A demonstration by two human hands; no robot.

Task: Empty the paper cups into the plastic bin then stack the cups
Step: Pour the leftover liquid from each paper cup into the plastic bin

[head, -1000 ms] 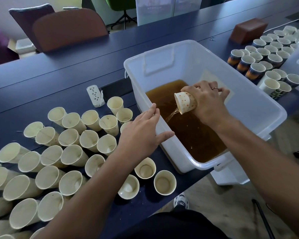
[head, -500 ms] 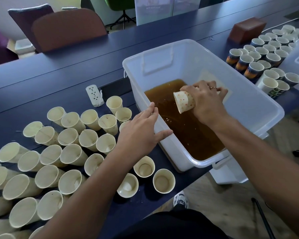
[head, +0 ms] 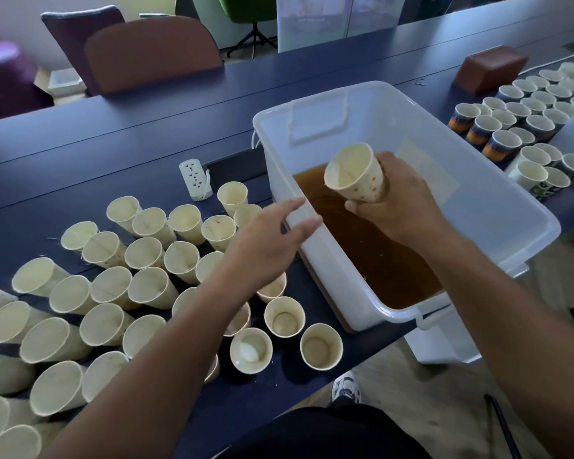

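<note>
R hand (head: pixel 401 200) fingers curl round base of a dotted paper cup (head: pixel 355 173), held above the brown liquid (head: pixel 378 260) in the plastic bin (head: pixel 497 207), mouth tipped toward 10 o'clock, looks empty. L hand (head: pixel 269 233) fingers straight, thumb on bin's near rim. Empty cream cups (head: pixel 113 286) crowd the table (head: pixel 113 144) at 8 o'clock of bin; more cups (head: pixel 524 127) at 2 o'clock.

This looks like an office meeting room. A long dark blue table (head: pixel 146 127) has soft chairs (head: pixel 153 51) behind it and a power strip (head: pixel 196 180) lying on it.
</note>
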